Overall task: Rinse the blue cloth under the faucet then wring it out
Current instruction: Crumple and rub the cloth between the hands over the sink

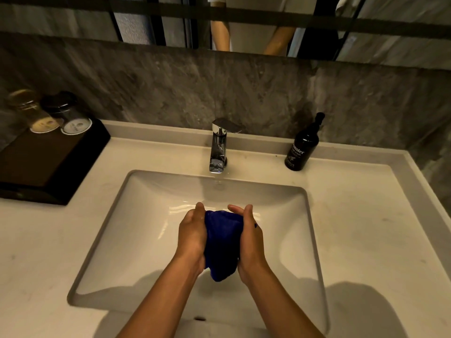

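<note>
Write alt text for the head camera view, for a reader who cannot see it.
Two bare hands, left hand and right hand, press a bunched blue cloth between them over a white sink, in front of the chrome faucet. A dark soap bottle stands right of the faucet.

Both forearms were bare to the frame's edge, with no sleeves, and the left hand [191,234] and right hand [251,237] wore no gloves.

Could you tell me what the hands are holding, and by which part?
The blue cloth, bunched up and pressed by its two sides between the left hand and right hand.
</note>
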